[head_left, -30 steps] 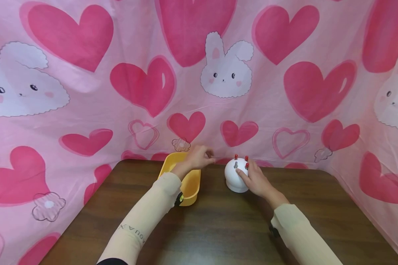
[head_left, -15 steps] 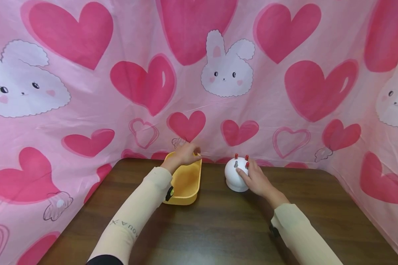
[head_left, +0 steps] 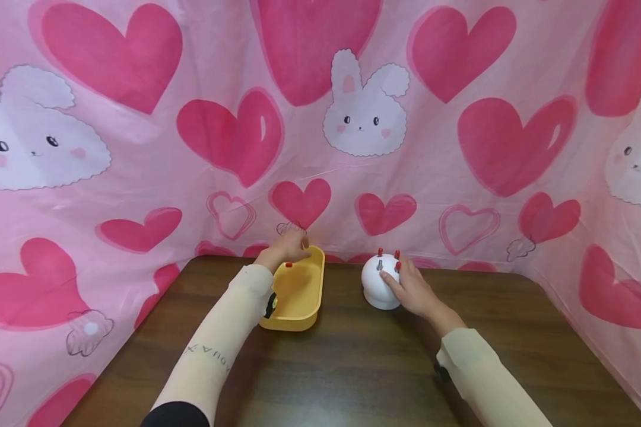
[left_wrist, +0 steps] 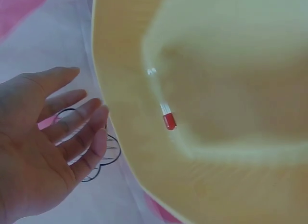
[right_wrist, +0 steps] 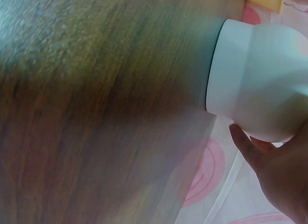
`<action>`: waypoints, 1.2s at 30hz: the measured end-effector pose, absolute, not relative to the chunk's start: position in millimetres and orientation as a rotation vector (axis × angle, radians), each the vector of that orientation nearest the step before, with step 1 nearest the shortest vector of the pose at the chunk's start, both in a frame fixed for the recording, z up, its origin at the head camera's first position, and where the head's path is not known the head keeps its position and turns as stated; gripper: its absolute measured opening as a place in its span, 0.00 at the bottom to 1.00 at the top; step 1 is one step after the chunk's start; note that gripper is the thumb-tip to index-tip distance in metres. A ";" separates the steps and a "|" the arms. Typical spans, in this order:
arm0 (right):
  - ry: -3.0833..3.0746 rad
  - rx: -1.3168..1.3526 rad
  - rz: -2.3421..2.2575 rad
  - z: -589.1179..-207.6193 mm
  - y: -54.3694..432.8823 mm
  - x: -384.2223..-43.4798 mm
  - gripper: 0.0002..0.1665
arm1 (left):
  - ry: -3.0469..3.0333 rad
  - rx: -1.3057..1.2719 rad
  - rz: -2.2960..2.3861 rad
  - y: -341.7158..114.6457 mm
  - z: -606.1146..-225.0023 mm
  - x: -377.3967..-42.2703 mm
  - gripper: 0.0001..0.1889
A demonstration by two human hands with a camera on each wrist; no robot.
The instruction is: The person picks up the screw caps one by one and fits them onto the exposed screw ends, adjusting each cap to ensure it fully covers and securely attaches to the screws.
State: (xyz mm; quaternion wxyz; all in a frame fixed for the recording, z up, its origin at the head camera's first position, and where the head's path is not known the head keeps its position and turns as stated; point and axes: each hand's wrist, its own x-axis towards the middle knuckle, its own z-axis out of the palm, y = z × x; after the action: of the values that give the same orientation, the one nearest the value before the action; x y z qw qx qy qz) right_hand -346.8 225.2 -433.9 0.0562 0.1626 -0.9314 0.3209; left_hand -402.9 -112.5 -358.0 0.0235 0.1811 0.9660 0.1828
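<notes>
My left hand (head_left: 289,247) hovers over the far left part of a yellow tub (head_left: 299,290). In the left wrist view, its fingers are loosely bent and hold nothing. A small peg (left_wrist: 168,117) with a red tip and a pale, shiny shank lies inside the tub. My right hand (head_left: 415,289) grips the right side of a white ball-shaped holder (head_left: 375,289), thumb near its top. Several pegs stick up from it: red-tipped ones (head_left: 380,252) and one bare grey, screw-like peg (head_left: 380,265). The right wrist view shows fingers against the holder's rounded body (right_wrist: 274,84).
Both things stand near the back edge of a dark wooden table (head_left: 363,367), a gap of bare wood between them. Behind and on both sides hangs a pink cloth (head_left: 438,160) printed with hearts and rabbits.
From the gap beside the holder, my left hand has moved left across the tub. The red-tipped peg now shows in the tub. My right hand and the holder have stayed put.
</notes>
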 end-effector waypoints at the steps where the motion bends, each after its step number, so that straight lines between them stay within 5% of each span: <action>1: -2.827 0.494 0.974 -434.0 225.0 -346.7 0.54 | 2.981 0.535 0.580 -113.3 -358.9 -402.8 0.18; 13: -2.821 0.509 0.988 -431.5 224.2 -347.1 0.53 | 2.841 0.142 0.711 -122.6 -364.3 -405.8 0.18; 20: -2.820 0.507 0.983 -429.8 225.7 -347.7 0.53 | 2.706 -0.042 0.722 -123.6 -360.7 -407.6 0.27; 36: -2.810 0.489 0.980 -434.8 226.5 -347.2 0.51 | 2.550 -0.136 0.435 -122.1 -370.9 -419.5 0.30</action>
State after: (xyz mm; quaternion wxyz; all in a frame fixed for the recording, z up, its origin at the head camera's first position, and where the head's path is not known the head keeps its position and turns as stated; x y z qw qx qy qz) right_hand -347.2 226.5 -434.8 0.0629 0.1619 -0.9299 0.3243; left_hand -419.5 -122.1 -370.9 0.2719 -0.0505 0.9473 0.1617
